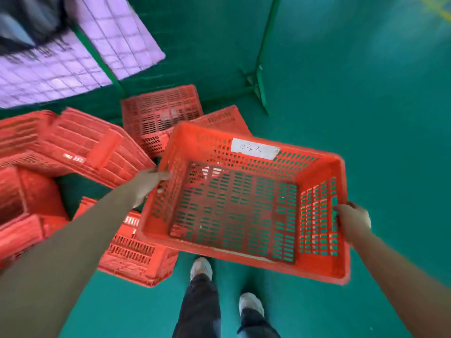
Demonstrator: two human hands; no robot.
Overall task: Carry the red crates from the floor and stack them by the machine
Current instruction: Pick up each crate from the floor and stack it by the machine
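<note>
I hold an empty red slotted crate [244, 206] above the green floor, its open top facing me and a white paper label on its far wall. My left hand [148, 184] grips the crate's left rim. My right hand [351, 220] grips the right rim, fingers hooked through the wall slots. Several other red crates [80, 147] lie jumbled on the floor to the left, some tipped on their sides. One more red crate [136, 254] sits under my left forearm.
A green metal fence frame [260, 76] with a foot stands behind the pile. A purple mesh panel [73, 57] leans at the top left. My two feet in white shoes [202, 267] stand on the green floor [366, 118], which stretches open to the right.
</note>
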